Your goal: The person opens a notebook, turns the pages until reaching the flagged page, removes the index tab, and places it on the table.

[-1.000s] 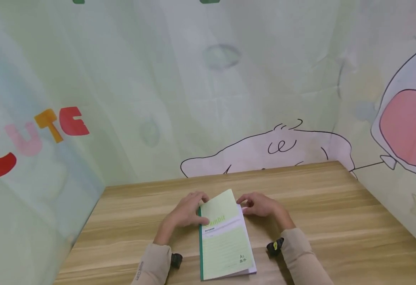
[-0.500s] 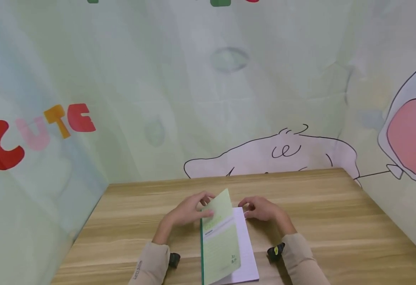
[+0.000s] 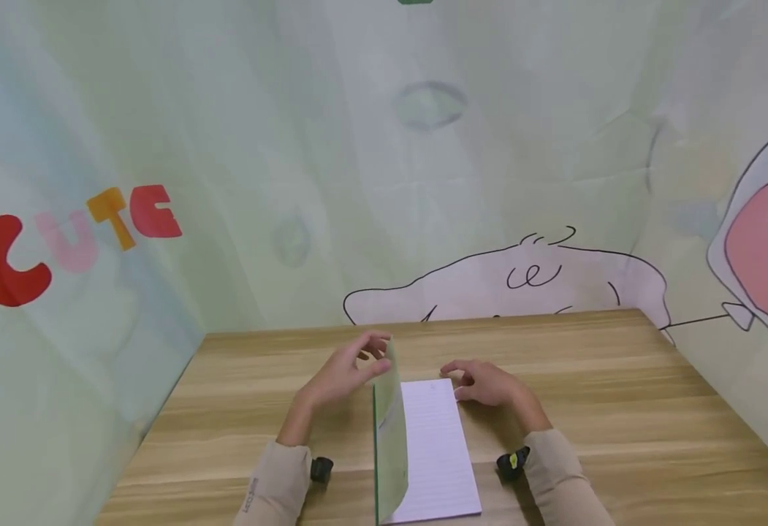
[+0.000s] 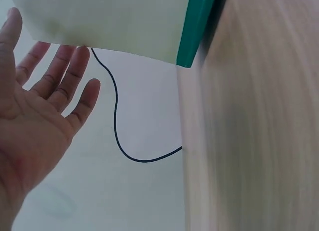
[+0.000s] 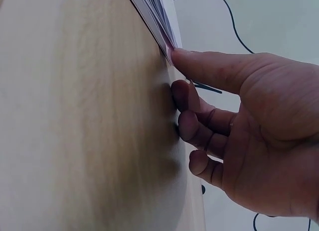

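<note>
A green notebook (image 3: pixel 392 446) lies on the wooden table, its cover lifted almost upright along the teal spine (image 4: pixel 194 29). Lined white pages (image 3: pixel 438 453) show to the right of the cover. My left hand (image 3: pixel 343 369) holds the cover near its top corner, thumb on the outer face and fingertips partly hidden behind it in the left wrist view. On the other side, my right hand (image 3: pixel 489 383) rests by the top right corner of the pages. Its thumb (image 5: pixel 209 66) touches the page edges, while the other fingers are loosely bent close to the tabletop.
The wooden table (image 3: pixel 587 409) extends to both sides of the notebook. Behind it and at the sides hangs a pale green cloth (image 3: pixel 278 146) printed with cartoon shapes and letters. A dark wrist device (image 3: pixel 512 464) sits at the right sleeve.
My left hand has raised the notebook cover from slightly lifted to nearly upright, swinging it leftward and baring the lined pages. The right hand stays at the page corner.
</note>
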### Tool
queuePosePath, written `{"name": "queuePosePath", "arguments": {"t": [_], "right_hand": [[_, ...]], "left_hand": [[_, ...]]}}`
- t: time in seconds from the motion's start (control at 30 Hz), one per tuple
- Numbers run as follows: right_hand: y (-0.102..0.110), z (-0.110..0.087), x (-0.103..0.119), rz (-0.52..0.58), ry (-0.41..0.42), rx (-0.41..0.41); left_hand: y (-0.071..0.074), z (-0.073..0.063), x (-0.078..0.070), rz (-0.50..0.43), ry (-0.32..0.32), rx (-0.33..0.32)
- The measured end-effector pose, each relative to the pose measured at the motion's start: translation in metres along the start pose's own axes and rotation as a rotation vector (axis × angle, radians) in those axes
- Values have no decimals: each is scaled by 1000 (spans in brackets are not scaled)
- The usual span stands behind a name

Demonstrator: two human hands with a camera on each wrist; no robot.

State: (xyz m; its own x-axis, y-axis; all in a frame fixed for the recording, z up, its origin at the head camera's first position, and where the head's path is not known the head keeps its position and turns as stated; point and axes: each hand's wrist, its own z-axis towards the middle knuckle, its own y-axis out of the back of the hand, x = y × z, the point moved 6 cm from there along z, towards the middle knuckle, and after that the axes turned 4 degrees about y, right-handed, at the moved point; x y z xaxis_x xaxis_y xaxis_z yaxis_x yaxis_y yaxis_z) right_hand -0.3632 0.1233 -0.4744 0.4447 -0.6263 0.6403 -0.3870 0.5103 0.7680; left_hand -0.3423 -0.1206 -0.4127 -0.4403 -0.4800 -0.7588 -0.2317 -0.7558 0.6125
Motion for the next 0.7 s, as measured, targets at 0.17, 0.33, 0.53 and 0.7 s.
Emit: {"name": "queuePosePath", "arguments": {"t": [0.17, 0.33, 0.53, 0.7], "right_hand": [[1, -1, 2, 10, 27, 8], [2, -1, 3, 14, 24, 15], [3, 0, 4, 0, -4, -2], [1, 0, 6, 11, 9, 1]], "left_hand": [[10, -1, -2, -24, -53, -45], [23, -3, 0, -16, -63, -67], [42, -9, 9, -26, 16, -51], [57, -22, 22, -36, 91, -17]]}}
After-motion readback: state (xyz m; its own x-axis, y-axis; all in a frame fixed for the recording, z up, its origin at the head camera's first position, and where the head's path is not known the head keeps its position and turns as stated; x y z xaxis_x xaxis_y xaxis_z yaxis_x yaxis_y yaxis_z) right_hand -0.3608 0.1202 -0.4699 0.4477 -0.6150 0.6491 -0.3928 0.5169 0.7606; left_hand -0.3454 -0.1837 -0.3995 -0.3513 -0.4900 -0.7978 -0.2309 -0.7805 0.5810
